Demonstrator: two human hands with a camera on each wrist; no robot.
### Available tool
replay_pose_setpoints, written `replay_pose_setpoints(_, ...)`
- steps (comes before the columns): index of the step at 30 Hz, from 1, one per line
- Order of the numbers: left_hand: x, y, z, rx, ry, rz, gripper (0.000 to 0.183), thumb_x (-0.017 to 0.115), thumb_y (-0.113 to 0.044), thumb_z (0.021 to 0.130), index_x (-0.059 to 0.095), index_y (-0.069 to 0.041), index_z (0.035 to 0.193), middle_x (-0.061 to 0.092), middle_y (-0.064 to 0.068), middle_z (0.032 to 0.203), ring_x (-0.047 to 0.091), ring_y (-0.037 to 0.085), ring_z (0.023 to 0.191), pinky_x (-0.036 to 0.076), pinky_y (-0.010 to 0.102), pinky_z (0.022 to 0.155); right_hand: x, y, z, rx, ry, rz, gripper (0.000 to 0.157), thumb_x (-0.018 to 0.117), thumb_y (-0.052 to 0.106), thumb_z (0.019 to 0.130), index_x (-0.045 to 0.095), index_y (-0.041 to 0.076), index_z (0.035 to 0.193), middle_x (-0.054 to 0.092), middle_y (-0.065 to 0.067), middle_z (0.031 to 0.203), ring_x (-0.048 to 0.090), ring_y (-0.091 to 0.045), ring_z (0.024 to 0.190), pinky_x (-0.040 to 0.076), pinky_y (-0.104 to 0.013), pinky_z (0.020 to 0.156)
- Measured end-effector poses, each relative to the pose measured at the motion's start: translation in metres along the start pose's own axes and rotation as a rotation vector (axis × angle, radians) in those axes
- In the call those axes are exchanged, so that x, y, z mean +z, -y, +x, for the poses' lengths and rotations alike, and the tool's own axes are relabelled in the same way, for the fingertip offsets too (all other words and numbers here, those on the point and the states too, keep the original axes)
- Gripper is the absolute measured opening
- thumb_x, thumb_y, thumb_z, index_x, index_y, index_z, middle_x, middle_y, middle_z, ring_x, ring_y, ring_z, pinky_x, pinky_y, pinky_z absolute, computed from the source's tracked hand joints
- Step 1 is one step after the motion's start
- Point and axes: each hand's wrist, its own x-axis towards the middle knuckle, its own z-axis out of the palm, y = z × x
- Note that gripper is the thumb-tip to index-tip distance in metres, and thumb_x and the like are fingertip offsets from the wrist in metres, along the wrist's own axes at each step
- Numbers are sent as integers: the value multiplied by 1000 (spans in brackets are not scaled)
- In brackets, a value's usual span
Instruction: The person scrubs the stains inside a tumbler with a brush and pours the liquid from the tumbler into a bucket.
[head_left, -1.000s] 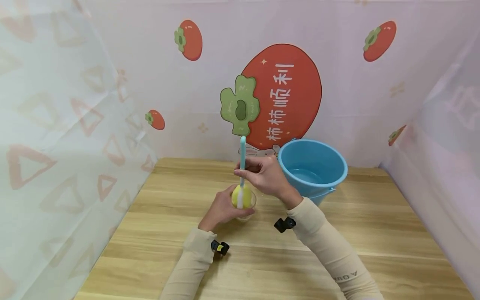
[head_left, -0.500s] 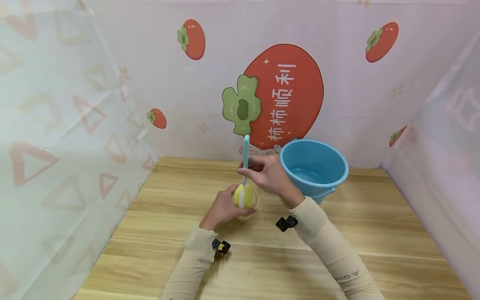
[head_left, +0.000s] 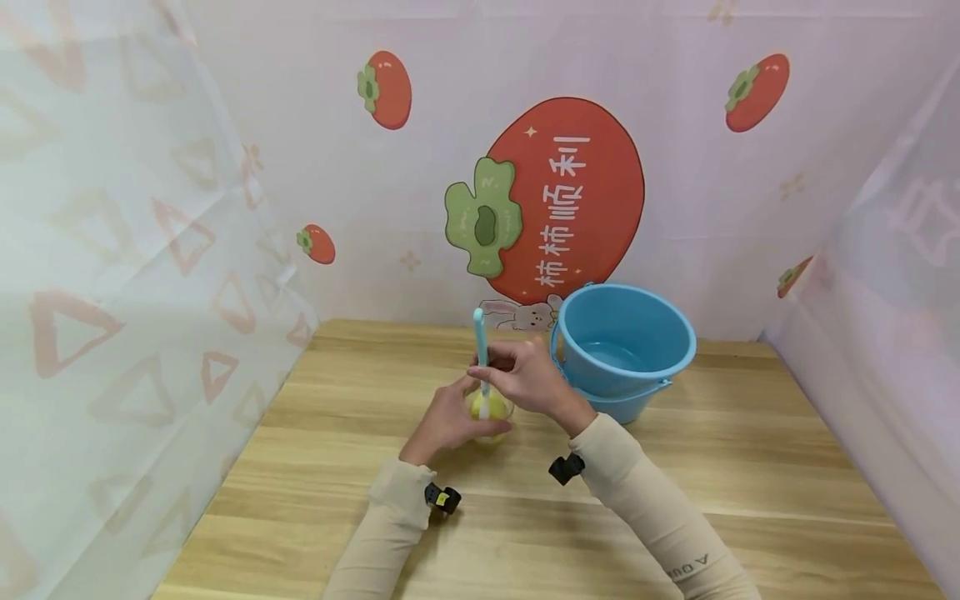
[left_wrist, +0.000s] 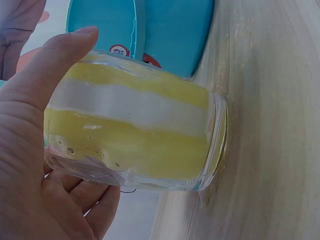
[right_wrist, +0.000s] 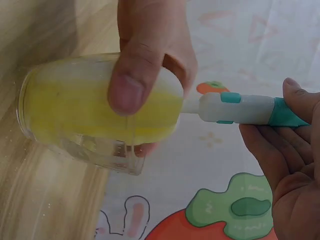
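Observation:
My left hand [head_left: 444, 423] wraps round a clear glass cup [left_wrist: 217, 142], its base at the wooden table. Inside it sits the yellow sponge head [right_wrist: 65, 112] of a cup brush, with a white band along it; the rounded upper end pokes out past the rim. Above the cup, my right hand [head_left: 528, 379] pinches the brush's turquoise and white handle [head_left: 482, 337] between thumb and fingers. The handle stands nearly upright in the head view. In the right wrist view, the left thumb [right_wrist: 129, 90] presses against the cup's side close to its rim.
Close behind my right hand stands a blue bucket [head_left: 626, 321] with a blue bail handle. The wooden table [head_left: 525, 525] has small wet drops near the cup. A white printed cloth [head_left: 390, 192] with red persimmons hangs along the back and sides.
My right hand has moved down with the brush, and the sponge head sits deeper in the cup. My left hand keeps holding the cup in about the same place.

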Motion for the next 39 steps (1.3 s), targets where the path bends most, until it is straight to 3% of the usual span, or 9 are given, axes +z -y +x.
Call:
replay_pose_setpoints(2,1,1,-1,-3,-2,-6,101,93,-62,71,50,-30,157,68,1,143,66,18,119,54,47,100,0,0,-1,-7,3,-4,7,79,14,96,80,7,98,81,-4,89,80,-19,77,62,-25,68)
replay_pose_setpoints(6,1,1,0,-16,10,-32,91,94,-58,71,58,-27,148,74,-3,115,68,18,97,57,41,84,-10,5,6,-37,-29,-20,6,81,14,94,80,8,97,81,-3,88,80,-16,77,63,-25,69)
replay_pose_setpoints(9,1,1,2,-19,3,-22,80,96,-57,70,64,-25,136,74,-6,105,68,16,91,56,38,80,-23,13,14,-55,-76,-21,9,83,12,92,79,7,98,81,-3,87,80,-14,78,63,-26,70)
replay_pose_setpoints(15,1,2,2,10,-17,-3,68,96,-56,69,67,-25,123,74,-8,103,68,14,93,56,40,86,-35,25,22,-67,-101,-36,15,84,13,91,80,5,103,81,-4,89,80,-13,80,64,-27,74)
replay_pose_setpoints(23,2,2,3,17,4,-23,86,95,-53,73,60,-22,146,73,-5,118,68,21,101,56,41,86,-18,7,7,-35,-49,-44,7,82,13,93,79,7,97,81,-5,87,79,-13,76,62,-25,70)
replay_pose_setpoints(30,1,2,2,21,-9,-28,88,96,-55,71,60,-28,147,69,-10,138,64,20,129,50,55,110,-6,-3,-4,7,-40,-31,9,80,14,95,80,6,98,81,-6,90,80,-14,81,64,-27,73)
replay_pose_setpoints(37,0,-2,2,27,-11,-20,80,96,-52,72,63,-27,140,74,-9,117,69,21,101,56,43,88,-26,12,10,-50,-89,-69,10,83,15,92,80,8,98,81,-3,87,79,-11,77,64,-27,70)
replay_pose_setpoints(39,0,-2,1,25,-14,-10,76,96,-52,72,64,-27,136,74,-10,114,69,18,100,56,41,88,-31,18,14,-72,-94,-78,10,83,15,92,80,8,99,81,-3,87,79,-10,77,63,-27,70)
